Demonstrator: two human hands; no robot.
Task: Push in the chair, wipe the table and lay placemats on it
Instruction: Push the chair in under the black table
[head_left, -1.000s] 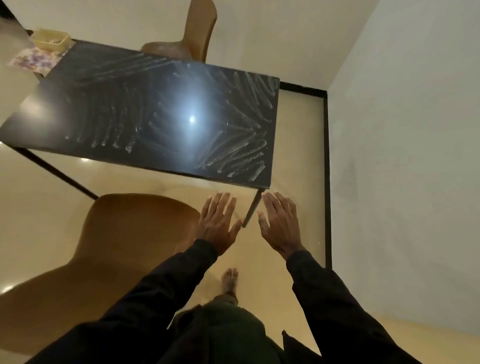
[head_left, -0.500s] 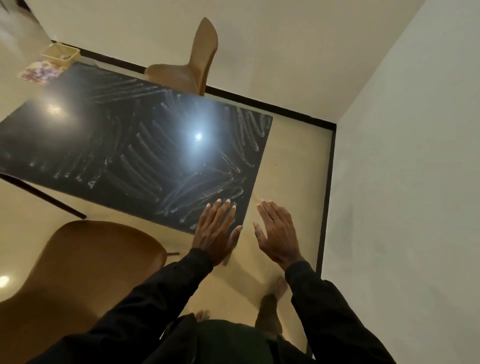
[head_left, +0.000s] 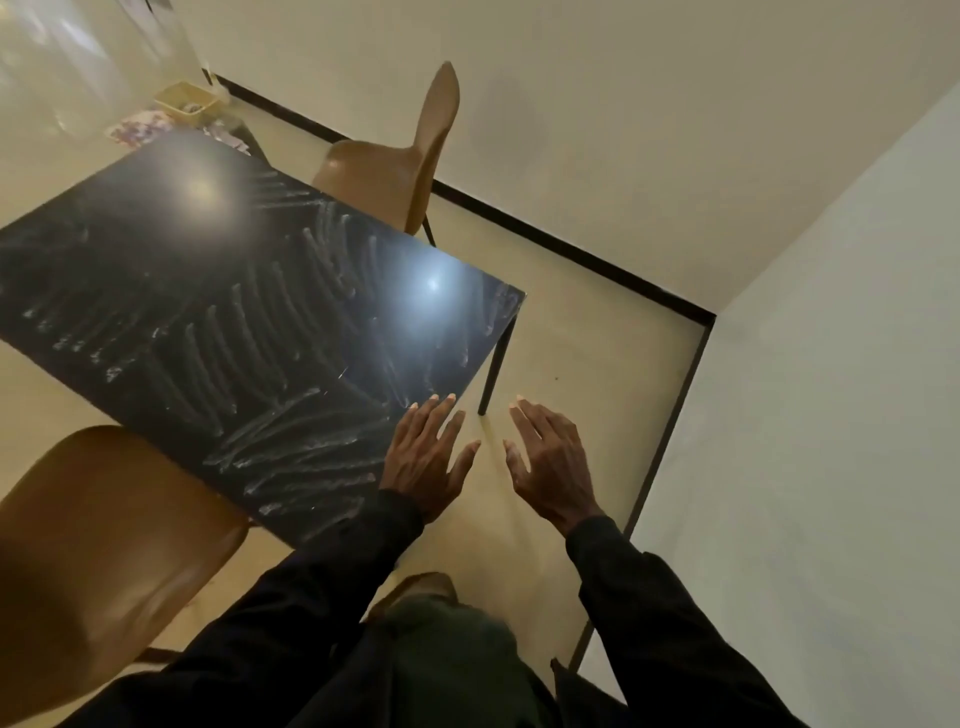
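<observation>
- The table has a glossy black rectangular top on thin dark legs; one leg shows under the right corner
- Whitish smear streaks run in curved rows over most of the top, and two ceiling-light reflections glare on it
- The floor is pale, shiny beige, edged by a black skirting line below plain cream walls that meet in a corner to the right
- A near brown chair stands at the table's near long side, lower left, its shell overlapping the table edge in view; whether the seat is under the top cannot be told
- A far brown chair stands at the opposite long side, back upright, seat close against the table edge
- The left hand, in a black sleeve, is over the table's near right corner with fingers straight and spread, holding nothing; contact with the top cannot be told
- The right hand is just beside it, past the table edge over the floor, fingers loosely spread and holding nothing
- Beyond the table's far left end sit a pale yellow basket and a flat floral-patterned piece, both blurred; what they rest on cannot be told
- The print on the patterned piece is too blurred to read
</observation>
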